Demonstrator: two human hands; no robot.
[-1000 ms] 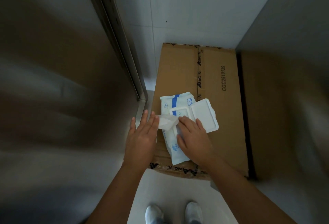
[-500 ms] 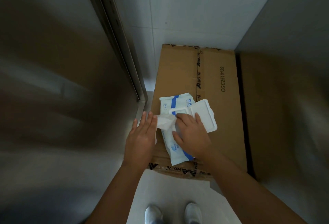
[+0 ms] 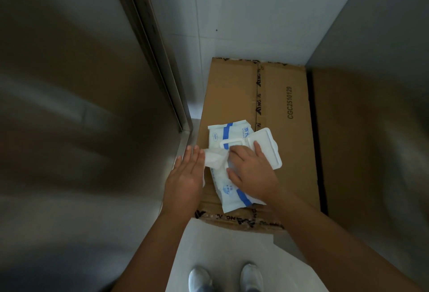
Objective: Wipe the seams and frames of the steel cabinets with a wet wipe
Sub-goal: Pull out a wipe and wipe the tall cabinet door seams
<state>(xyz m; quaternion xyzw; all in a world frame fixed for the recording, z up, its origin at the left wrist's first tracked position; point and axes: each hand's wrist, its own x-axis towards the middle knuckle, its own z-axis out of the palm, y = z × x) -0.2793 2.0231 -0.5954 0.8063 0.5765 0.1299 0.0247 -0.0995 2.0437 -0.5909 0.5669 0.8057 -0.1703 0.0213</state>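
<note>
while a pack of wet wipes (image 3: 228, 176) lies on a cardboard box (image 3: 285, 133) between two steel cabinets, a person draws one wet wipe (image 3: 214, 158) out of its opening, the white flip lid (image 3: 267, 146) thrown back just beyond the right hand's fingers (image 3: 236, 152). the right hand (image 3: 251, 171) presses down on the pack, fingers spread flat over the opening and the lid hinge, steadying it rather than gripping anything. the left hand (image 3: 185, 176) is flat and extended, fingers straight and together; the bunched wipe sits against their tips, but whether it is pinched underneath by the thumb cannot be told from this angle. the frame of the left cabinet (image 3: 160, 64) runs just past the left fingers, its seam not yet touched, and the right cabinet (image 3: 371, 129) stands well apart on the far side of the box. the task looks to be at its very start, with the wipe only partly free. the risks from here: the wipe may tear or drag a second sheet along if pulled sideways against the rim of the opening; the light pack may slide or lift off the box if the right hand eases up too soon; and the lid, left open, would let the remaining wipes dry out
</note>
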